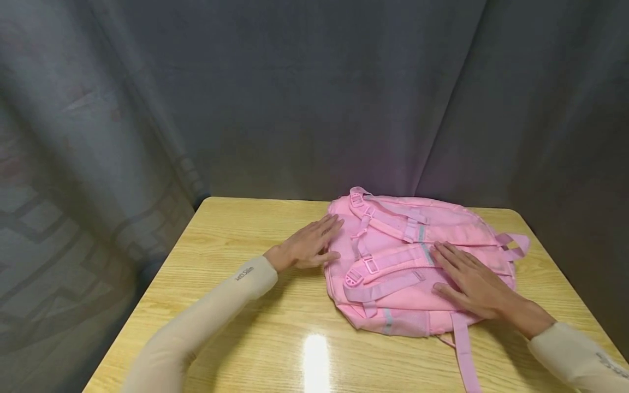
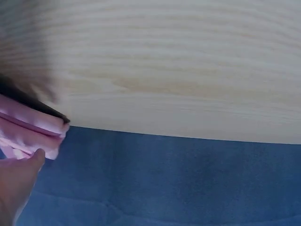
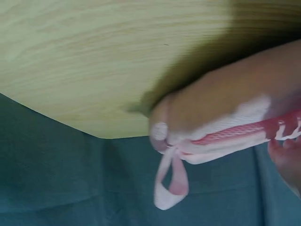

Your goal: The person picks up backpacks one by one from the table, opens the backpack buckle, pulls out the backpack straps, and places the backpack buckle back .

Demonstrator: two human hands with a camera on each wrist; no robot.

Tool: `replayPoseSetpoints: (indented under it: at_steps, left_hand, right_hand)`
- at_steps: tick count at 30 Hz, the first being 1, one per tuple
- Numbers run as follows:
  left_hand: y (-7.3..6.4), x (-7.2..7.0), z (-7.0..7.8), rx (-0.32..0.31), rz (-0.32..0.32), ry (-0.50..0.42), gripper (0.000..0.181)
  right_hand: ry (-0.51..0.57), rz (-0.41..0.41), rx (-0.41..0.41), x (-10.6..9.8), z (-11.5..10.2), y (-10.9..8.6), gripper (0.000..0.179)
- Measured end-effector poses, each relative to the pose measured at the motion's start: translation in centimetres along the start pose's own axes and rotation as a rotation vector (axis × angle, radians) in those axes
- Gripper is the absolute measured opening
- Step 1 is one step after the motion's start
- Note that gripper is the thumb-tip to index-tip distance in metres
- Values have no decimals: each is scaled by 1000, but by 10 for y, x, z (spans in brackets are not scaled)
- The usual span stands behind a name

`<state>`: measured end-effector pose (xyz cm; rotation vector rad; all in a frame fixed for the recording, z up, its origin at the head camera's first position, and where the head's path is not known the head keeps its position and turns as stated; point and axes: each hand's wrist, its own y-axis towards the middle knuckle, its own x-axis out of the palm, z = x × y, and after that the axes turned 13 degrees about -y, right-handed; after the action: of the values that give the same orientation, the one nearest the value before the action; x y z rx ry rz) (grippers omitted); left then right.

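A pink backpack (image 1: pixel 393 292) lies flat on the wooden table, its shoulder straps facing up and its top loop toward the right. My left hand (image 1: pixel 314 243) rests at the bag's left end, fingers extended over its edge. In the left wrist view the thumb of that hand (image 2: pixel 21 181) shows beside the pink bag (image 2: pixel 33 134). My right hand (image 1: pixel 474 284) lies with straight fingers on the lower shoulder strap and back panel. The right wrist view shows the bag's side and its pink loop (image 3: pixel 171 190), with part of the right hand (image 3: pixel 288 162) at the edge.
The wooden table (image 1: pixel 236 234) has its back edge close to a dark grey curtain (image 1: pixel 304 109). A patterned curtain (image 1: pixel 59 218) hangs at the left. One loose pink strap (image 1: pixel 464 355) trails from the bag toward the table's front.
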<state>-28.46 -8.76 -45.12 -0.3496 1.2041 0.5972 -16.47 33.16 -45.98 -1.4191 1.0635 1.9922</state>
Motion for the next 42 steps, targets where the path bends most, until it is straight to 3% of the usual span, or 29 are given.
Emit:
replayPoseSetpoints:
  at_steps: [8, 14, 29, 36, 42]
  left_hand:
    - [23, -5, -10, -96, 47, -46, 84]
    - [40, -6, -10, -181, 50, -150, 86]
    - [71, 1, -15, -318, 104, -231, 81]
    - [73, 1, -16, -296, 131, -226, 75]
    - [76, 3, -17, -274, 163, -240, 71]
  right_hand:
    - [-38, 2, 66, 8, 7, -8, 80]
    - [-27, -17, 111, 13, 6, -10, 80]
    - [-13, -22, 123, 21, 3, -10, 81]
    - [5, -19, 148, 24, -1, -8, 80]
    - [51, -32, 249, 26, -7, -6, 76]
